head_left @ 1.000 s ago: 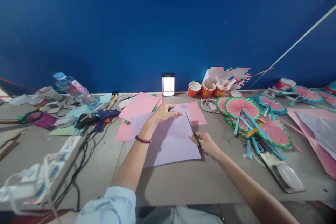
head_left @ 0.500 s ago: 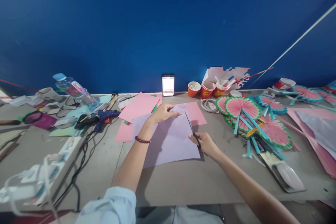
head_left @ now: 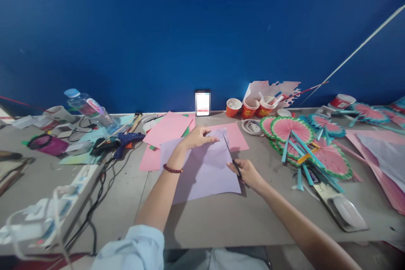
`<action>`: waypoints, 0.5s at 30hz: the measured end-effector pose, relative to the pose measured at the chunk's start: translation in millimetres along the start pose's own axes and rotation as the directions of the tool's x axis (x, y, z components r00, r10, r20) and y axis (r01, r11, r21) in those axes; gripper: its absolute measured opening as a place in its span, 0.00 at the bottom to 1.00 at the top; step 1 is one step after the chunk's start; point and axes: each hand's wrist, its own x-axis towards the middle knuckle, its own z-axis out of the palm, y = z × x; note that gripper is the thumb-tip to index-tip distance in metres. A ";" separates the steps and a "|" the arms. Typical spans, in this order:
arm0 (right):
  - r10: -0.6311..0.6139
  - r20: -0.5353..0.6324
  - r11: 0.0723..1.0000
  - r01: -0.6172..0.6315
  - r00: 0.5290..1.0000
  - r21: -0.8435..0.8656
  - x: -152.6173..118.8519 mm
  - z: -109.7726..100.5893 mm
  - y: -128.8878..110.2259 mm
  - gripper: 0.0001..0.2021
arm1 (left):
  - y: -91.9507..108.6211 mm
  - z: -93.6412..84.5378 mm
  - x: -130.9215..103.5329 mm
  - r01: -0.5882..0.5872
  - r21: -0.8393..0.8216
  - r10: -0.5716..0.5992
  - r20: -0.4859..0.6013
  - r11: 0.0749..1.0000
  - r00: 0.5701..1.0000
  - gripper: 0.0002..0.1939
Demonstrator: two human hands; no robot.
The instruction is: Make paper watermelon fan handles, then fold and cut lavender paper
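A sheet of light purple paper (head_left: 205,177) lies on the grey table, partly over pink sheets. My left hand (head_left: 198,137) is at its upper part, thumb and fingers closed on the paper near the top edge. Dark scissors (head_left: 236,169) are in my right hand (head_left: 248,173), at the right edge of the purple sheet. Their blades point up and away along that edge, close to the fingertips of my left hand.
A phone (head_left: 203,103) stands against the blue wall. Paper cups (head_left: 233,108) and watermelon-patterned paper fans (head_left: 292,130) are at the right, beside a white mouse (head_left: 349,211). A bottle (head_left: 91,107), blue glue gun (head_left: 122,143) and power strip (head_left: 74,198) lie left.
The purple sheet and my left hand have shifted very slightly. My right hand still holds the scissors in nearly the same place.
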 end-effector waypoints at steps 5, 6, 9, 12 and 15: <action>0.004 -0.005 1.000 -0.004 1.000 0.008 0.6 0.7 1.5 0.24 | -1.5 0.8 0.4 0.002 0.007 -0.002 -0.006 1.000 1.000 0.31; 0.005 -0.008 1.000 -0.005 1.000 0.010 0.7 0.6 1.5 0.24 | -1.5 0.9 0.4 0.002 0.001 -0.002 -0.002 1.000 1.000 0.31; -0.005 -0.011 1.000 0.005 1.000 0.018 0.7 -0.1 1.8 0.24 | -0.8 0.8 0.1 0.004 -0.024 -0.004 0.013 1.000 1.000 0.30; -0.023 -0.017 0.999 0.024 1.000 0.021 0.8 -0.3 2.6 0.25 | -0.2 0.5 -0.1 0.002 -0.024 -0.002 0.013 1.000 1.000 0.29; -0.016 -0.013 1.000 0.016 1.000 0.020 1.2 0.6 3.0 0.25 | -0.2 0.4 0.1 -0.005 -0.002 0.005 -0.001 1.000 1.000 0.30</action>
